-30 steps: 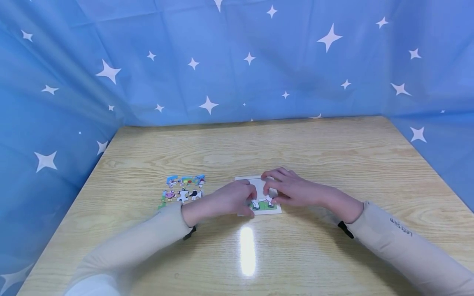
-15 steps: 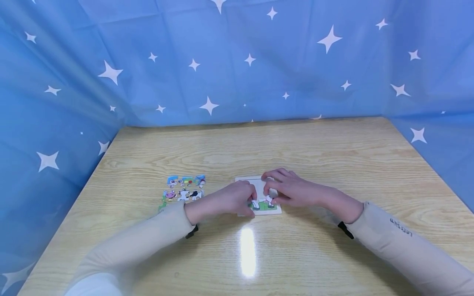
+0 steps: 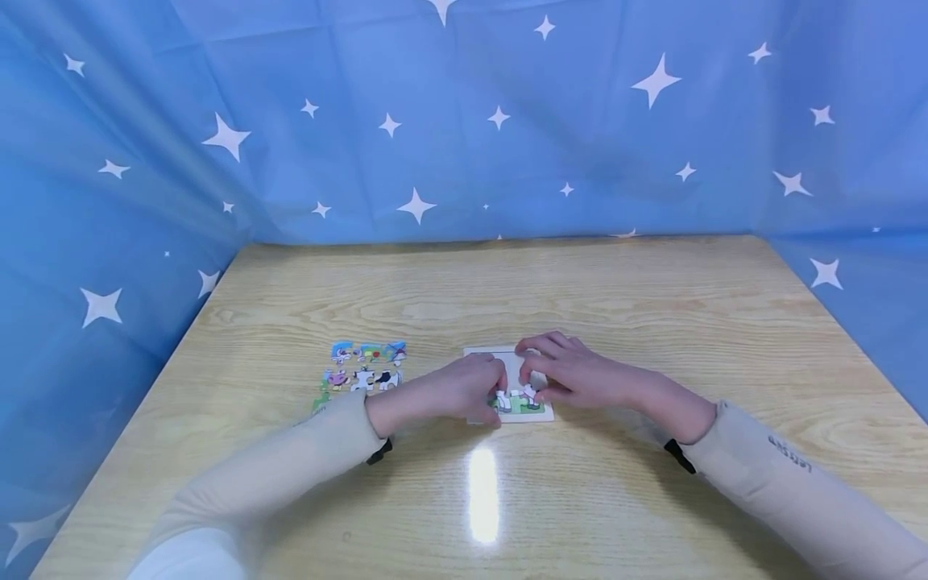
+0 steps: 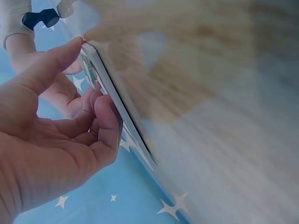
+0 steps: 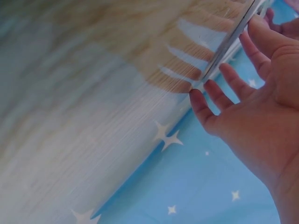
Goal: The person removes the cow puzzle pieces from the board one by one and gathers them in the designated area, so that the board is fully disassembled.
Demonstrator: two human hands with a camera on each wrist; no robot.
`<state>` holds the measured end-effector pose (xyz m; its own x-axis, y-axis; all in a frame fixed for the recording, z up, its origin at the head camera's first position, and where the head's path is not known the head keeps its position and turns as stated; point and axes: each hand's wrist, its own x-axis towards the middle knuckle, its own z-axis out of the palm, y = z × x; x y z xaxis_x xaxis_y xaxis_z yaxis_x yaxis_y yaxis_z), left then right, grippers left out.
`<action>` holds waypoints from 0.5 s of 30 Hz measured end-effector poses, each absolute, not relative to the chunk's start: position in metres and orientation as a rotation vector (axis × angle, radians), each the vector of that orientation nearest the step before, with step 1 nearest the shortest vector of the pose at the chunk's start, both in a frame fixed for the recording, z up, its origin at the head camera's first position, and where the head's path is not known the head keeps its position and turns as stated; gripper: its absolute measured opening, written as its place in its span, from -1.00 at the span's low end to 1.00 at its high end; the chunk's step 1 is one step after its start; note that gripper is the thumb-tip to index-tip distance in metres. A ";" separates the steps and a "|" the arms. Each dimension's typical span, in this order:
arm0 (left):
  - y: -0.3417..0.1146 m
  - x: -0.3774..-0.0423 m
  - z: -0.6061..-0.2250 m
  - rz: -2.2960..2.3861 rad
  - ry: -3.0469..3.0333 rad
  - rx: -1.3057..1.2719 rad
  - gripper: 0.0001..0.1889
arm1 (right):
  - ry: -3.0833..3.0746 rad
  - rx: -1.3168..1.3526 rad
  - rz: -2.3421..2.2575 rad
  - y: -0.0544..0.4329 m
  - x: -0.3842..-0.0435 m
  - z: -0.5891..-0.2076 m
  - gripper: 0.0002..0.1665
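A white-framed puzzle board (image 3: 513,350) lies on the table, with pieces showing green grass and white animal legs (image 3: 516,403) along its near side. My left hand (image 3: 471,385) is at its left part, thumb at the near left corner and the other fingers curled onto the board. In the left wrist view, the thumb (image 4: 58,60) meets the corner. Over the board's right side is my right hand (image 3: 580,372), its fingers spread and bent. Its thumb and index finger rest beside the right-hand leg piece; other fingertips are at the far right edge.
Several loose jigsaw pieces (image 3: 364,379), with a cow and blue sky on them, lie in rows left of the board, partly hidden by the left forearm. The wooden table (image 3: 616,298) ends at a blue star-printed curtain (image 3: 464,121) at the back and sides.
Both hands stay at the same places on the board. The head view has shifted slightly, moving the whole scene a little to the right.
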<state>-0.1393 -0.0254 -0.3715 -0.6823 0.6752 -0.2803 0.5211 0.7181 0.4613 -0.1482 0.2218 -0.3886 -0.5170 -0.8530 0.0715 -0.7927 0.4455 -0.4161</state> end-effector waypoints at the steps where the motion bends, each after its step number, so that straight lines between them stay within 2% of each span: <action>1: -0.025 -0.139 -0.371 0.484 2.491 0.925 -0.61 | 2.545 -1.457 -0.606 0.222 -0.148 -0.389 -0.79; 15: -0.029 -0.139 -0.365 0.692 2.412 0.964 -0.73 | 2.538 -1.476 -0.616 0.222 -0.149 -0.389 -0.79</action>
